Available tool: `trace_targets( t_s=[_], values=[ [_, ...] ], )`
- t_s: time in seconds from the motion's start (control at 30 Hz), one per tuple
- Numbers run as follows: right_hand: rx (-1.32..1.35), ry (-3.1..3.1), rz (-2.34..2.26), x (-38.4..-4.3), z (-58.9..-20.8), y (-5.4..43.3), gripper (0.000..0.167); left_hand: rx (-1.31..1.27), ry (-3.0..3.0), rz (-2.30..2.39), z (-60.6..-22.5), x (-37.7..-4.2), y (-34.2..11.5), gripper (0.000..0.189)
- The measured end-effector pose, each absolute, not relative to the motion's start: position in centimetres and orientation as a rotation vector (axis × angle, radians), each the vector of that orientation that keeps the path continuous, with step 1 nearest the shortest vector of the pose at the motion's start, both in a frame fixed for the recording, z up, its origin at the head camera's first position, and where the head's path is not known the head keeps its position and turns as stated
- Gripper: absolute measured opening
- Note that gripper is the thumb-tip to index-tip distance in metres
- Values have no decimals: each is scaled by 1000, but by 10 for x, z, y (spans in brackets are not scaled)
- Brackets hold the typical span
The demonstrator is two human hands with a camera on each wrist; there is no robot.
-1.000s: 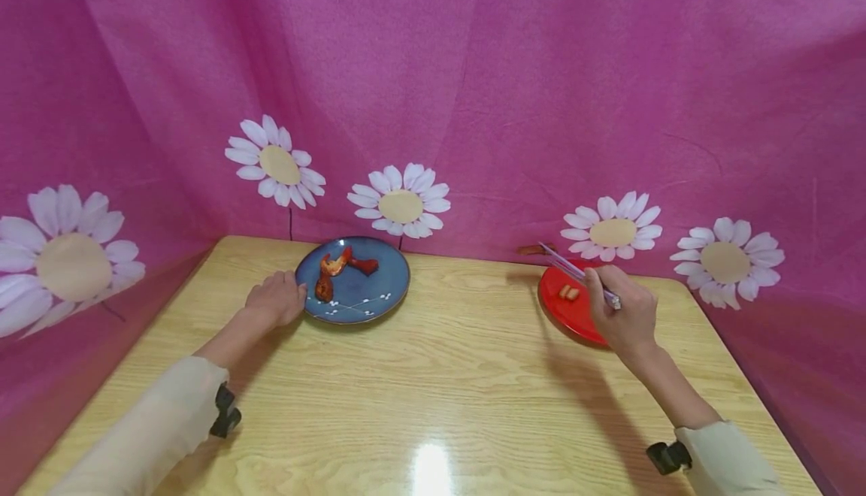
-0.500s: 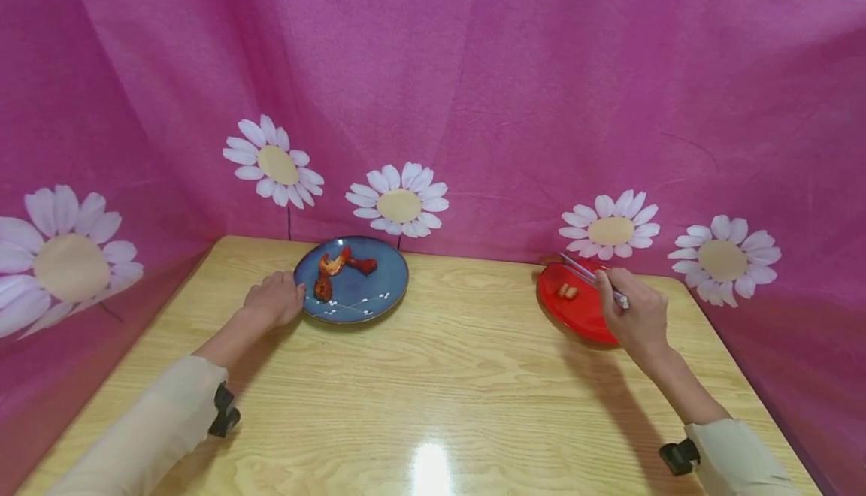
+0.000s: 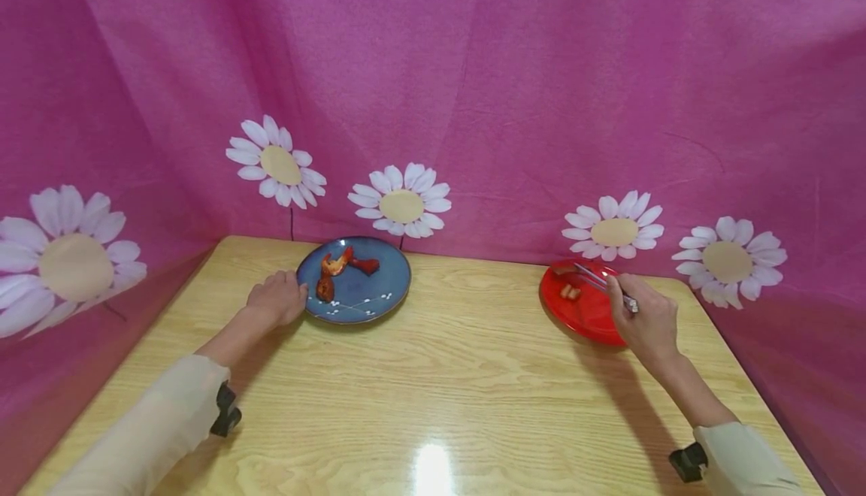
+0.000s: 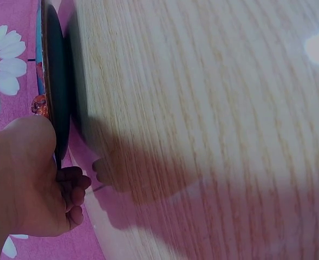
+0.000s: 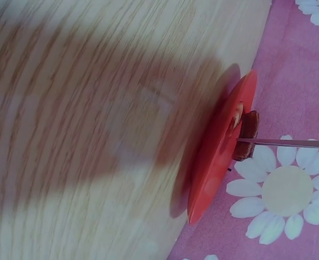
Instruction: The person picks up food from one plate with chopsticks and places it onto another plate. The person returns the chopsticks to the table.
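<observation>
My left hand [image 3: 276, 298] grips the left rim of a blue plate [image 3: 368, 285] with a white blossom pattern; in the left wrist view its fingers curl at the edge. On that plate lie several reddish-brown food pieces [image 3: 325, 288]. At the right, my right hand [image 3: 646, 319] holds a pair of chopsticks [image 3: 598, 279]. Their tips pinch a brown strip that looks like meat [image 3: 561, 270] over the far left part of a red plate [image 3: 588, 317]. Small tan-brown food pieces [image 3: 570, 292] lie on the red plate, just below the strip in the head view.
Both plates stand near the back of a light wood-grain table [image 3: 433, 361]. A pink curtain [image 3: 473, 105] with large white daisies hangs right behind the table and at both sides. Light glares off the table's front middle.
My right hand has moved right and slightly nearer, bringing the chopsticks and the brown strip from beyond the red plate's far left rim to over the plate. The left hand stays at the blue plate.
</observation>
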State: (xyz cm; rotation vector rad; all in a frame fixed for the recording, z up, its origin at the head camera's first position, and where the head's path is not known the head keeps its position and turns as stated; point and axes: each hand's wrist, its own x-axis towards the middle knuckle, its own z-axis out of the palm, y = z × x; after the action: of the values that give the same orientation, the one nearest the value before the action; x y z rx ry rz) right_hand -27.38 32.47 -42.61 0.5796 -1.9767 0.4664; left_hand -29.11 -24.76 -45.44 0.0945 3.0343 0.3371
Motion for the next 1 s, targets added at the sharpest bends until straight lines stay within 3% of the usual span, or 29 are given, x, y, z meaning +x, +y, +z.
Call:
trace_targets(
  t_s=[0.67,1.0],
  values=[
    [506,-2029,502,-272,-423,334,20,86,3034,334,-453,-292,-246,48],
    [502,-2005,600,-270,-406,333,29,91,3087,333,-455,-291,-245,45]
  ],
)
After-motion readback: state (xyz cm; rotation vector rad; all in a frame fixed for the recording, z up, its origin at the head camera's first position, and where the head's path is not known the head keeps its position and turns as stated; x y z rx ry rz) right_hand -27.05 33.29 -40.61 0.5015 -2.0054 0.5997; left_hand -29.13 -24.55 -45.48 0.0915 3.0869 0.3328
